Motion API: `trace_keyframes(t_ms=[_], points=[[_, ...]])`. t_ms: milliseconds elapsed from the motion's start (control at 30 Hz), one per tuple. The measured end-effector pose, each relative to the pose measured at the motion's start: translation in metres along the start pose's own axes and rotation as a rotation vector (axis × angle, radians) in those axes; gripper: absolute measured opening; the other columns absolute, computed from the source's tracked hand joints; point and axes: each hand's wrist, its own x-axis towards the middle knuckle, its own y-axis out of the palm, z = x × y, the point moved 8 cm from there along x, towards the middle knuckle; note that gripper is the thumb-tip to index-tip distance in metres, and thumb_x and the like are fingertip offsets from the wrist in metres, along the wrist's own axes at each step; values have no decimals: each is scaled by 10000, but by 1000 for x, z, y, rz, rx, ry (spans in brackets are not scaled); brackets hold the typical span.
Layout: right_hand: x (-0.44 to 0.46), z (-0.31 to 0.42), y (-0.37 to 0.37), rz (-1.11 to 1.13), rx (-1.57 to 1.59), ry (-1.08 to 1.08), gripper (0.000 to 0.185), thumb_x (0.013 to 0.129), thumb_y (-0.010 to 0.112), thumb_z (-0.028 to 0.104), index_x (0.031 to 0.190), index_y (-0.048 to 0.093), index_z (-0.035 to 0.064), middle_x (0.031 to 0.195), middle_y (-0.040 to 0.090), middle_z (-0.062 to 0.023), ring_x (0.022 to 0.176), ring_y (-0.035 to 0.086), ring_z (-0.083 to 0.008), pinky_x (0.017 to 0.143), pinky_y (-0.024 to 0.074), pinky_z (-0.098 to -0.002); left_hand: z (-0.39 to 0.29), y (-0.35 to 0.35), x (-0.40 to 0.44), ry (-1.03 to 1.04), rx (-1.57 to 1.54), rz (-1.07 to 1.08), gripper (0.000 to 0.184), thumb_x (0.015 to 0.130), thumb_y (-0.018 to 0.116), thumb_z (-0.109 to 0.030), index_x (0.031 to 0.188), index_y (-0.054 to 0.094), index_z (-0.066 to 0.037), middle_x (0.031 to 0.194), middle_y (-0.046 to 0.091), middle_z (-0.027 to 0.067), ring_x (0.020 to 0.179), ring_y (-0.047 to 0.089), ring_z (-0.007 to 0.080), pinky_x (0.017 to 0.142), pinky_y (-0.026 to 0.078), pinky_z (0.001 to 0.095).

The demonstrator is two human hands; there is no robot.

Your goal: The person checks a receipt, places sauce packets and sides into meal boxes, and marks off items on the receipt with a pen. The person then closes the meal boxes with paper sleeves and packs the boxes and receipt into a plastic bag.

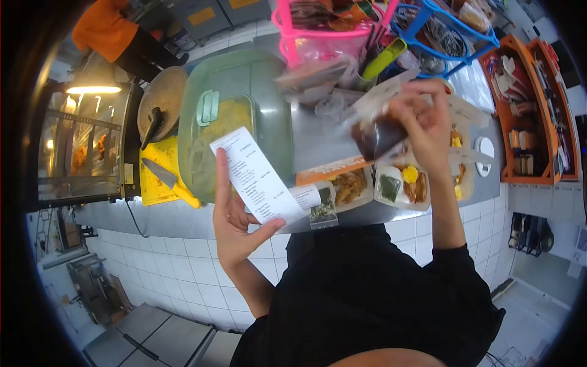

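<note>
My left hand [235, 223] is closed on a long printed receipt [260, 174], held between thumb and fingers with the print facing me. My right hand [425, 125] pinches a clear plastic bag of dark sauce [374, 136], which is smeared by motion. Below the bag, at the counter's near edge, are a food box with fried pieces [350, 186] and another food box with a yellow item and browned pieces [416, 188]. A small clear packet of green bits [323, 215] sits beside the receipt's lower end.
A green lidded tub [244, 79] stands left of centre. Beside it, a yellow-handled knife [171, 182] lies on a yellow board [156, 165]. Pink [290, 46] and blue [422, 27] baskets, a white round device [484, 153] and an orange rack [507, 110] surround the counter. A person in orange [107, 30] is behind.
</note>
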Motion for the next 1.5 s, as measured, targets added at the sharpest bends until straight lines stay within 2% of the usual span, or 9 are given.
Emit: trace_keyframes(t_ms=[133,300,633,767,900,1000,1167,1400,1500], points=[[-89,-51,2,57,-203,409,222,916,629,-34,1115,549,26,1035,663,-136,871,688,-167,694,579,-283,2,-3,0,25,55,30,1197,661,727,170,1573,-15,-57,1452,427,265,1223,578,300,895,583,379],[-134,-127,20,107,-732,-98,306,910,610,-50,1203,547,10,1100,671,-144,823,716,-192,689,578,-309,9,1,1,-19,49,16,1185,661,733,153,1574,5,-47,1485,386,250,1217,577,284,897,578,357],[-163,-108,-91,-449,-233,211,328,952,548,-76,1263,495,16,1052,706,-146,911,674,-129,776,520,-235,17,12,4,3,164,4,1133,686,756,92,1576,66,-38,1463,406,209,1253,537,277,980,531,378],[-184,-105,-118,-409,-807,185,362,933,623,-3,1263,479,33,1050,712,-115,914,662,-141,794,509,-267,14,23,11,-8,171,26,1142,686,763,88,1576,59,-39,1460,413,206,1255,537,271,990,524,383],[-194,-86,-145,-460,-570,374,378,945,603,26,1299,470,45,1025,716,-117,939,652,-143,821,503,-283,26,61,22,-50,72,119,1171,682,787,71,1577,41,-43,1487,389,201,1287,513,278,955,543,365],[-185,-67,-123,-173,102,526,484,945,643,75,1364,403,42,1078,693,-135,1049,638,-176,920,468,-299,37,137,37,-38,98,322,1210,664,813,59,1575,24,-45,1557,274,209,1334,463,293,870,574,331],[-171,-5,-135,136,56,363,787,811,781,-5,1442,316,60,1380,484,-136,1268,532,-223,1042,428,-375,80,278,43,-103,109,551,1195,695,827,5,1574,21,-65,1609,143,204,1379,397,317,825,611,350],[-163,14,-269,444,-163,595,781,769,811,1,1400,354,51,1411,446,-122,1108,649,-242,879,549,-324,99,376,61,-60,-143,93,1160,688,765,134,1573,37,-48,1546,304,202,1302,494,296,896,584,363],[-129,11,-318,780,-624,699,651,768,840,174,1294,465,91,621,653,-33,733,720,-193,726,506,-297,87,354,53,111,-74,-119,1150,718,725,170,1570,-12,-54,1594,176,181,1322,455,286,880,593,342]])
